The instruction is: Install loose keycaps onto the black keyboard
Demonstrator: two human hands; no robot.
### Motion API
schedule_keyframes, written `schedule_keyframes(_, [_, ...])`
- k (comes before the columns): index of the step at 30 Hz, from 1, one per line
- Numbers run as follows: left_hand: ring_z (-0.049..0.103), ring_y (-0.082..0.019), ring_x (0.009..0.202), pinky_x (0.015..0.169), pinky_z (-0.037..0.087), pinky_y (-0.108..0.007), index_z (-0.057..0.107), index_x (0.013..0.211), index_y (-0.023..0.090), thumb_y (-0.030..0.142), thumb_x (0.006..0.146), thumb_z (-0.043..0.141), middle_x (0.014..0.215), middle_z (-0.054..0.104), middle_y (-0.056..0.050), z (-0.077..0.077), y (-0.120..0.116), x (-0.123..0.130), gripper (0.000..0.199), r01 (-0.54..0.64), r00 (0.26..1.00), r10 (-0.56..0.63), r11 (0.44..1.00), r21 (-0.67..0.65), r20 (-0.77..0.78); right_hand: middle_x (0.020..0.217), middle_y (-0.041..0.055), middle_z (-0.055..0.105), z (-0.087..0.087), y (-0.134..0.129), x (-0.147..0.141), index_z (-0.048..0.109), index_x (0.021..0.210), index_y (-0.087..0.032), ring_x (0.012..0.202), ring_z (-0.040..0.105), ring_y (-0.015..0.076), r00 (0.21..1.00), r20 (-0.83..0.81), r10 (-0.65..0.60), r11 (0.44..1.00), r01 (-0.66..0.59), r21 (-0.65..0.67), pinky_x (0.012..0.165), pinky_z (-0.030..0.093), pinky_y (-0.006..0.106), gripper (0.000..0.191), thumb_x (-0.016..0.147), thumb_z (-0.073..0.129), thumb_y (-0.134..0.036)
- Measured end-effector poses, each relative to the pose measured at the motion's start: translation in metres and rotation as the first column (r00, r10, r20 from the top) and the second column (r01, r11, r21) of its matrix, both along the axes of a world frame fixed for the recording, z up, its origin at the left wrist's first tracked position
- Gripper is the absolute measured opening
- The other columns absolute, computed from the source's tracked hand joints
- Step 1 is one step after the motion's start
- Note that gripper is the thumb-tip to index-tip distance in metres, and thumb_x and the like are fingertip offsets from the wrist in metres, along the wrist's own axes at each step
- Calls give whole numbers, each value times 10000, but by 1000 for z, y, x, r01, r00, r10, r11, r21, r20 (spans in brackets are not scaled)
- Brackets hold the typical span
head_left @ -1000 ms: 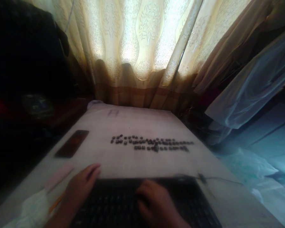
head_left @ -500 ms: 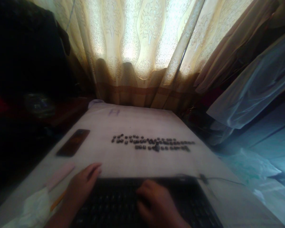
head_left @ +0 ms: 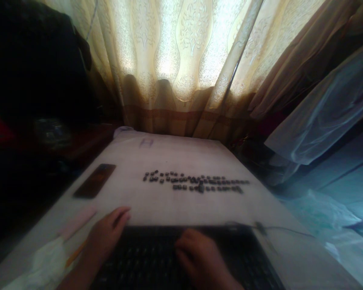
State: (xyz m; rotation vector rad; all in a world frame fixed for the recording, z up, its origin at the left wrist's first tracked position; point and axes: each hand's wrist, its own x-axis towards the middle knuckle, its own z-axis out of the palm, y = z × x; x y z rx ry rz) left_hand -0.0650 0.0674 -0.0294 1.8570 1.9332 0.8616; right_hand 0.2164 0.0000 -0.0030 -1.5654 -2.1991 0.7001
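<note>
A black keyboard (head_left: 151, 257) lies at the near edge of the pale table. My left hand (head_left: 110, 229) rests at its upper left corner, fingers curled with a gap at the thumb; nothing shows in it. Over the middle of the keyboard is my right hand (head_left: 196, 253), its fingers curled down toward the keys; whatever is at the fingertips is too small or blurred to name. Beyond the keyboard, several small dark keycaps (head_left: 184, 180) lie in uneven rows on the table (head_left: 169, 205).
A dark phone (head_left: 95, 181) lies at the left, with a pink object (head_left: 78, 219), a whitish crumpled item (head_left: 48, 259) and an orange stick (head_left: 75, 254) nearer. A cable (head_left: 287, 229) runs right. Curtains (head_left: 193, 48) hang behind the table.
The fingers of my right hand have shifted slightly over the keys. My left hand has stayed almost still, and the view has moved a little.
</note>
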Motion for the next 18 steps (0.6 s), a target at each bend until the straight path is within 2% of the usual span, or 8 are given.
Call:
schedule_keyframes(7, [754,-230,814,748,577,-293,732,960,299,477,818,453,865,800,10,0,1,-1,361,10,1000,-10,1000,5,-11,932,28,694,7,0,-1,750,889,-235,860,650,164,1000,20,-10,999,11,-42,760,458,248,134,831,643,-179])
schedule_keyframes(12, [754,-235,824,772,578,-310,729,975,284,494,816,443,875,798,-1,2,1,0,389,0,1000,0,1000,-27,3,931,25,694,4,0,-1,748,869,-237,856,646,159,1000,1,-13,999,13,-34,763,455,245,131,846,637,-170])
schedule_keyframes(18, [751,-230,826,747,577,-297,729,975,282,475,817,453,855,797,-3,1,0,0,372,5,1000,-5,1000,-2,3,871,20,686,0,2,2,724,822,-214,803,636,149,996,-73,-50,999,49,-13,732,448,241,129,847,621,-140])
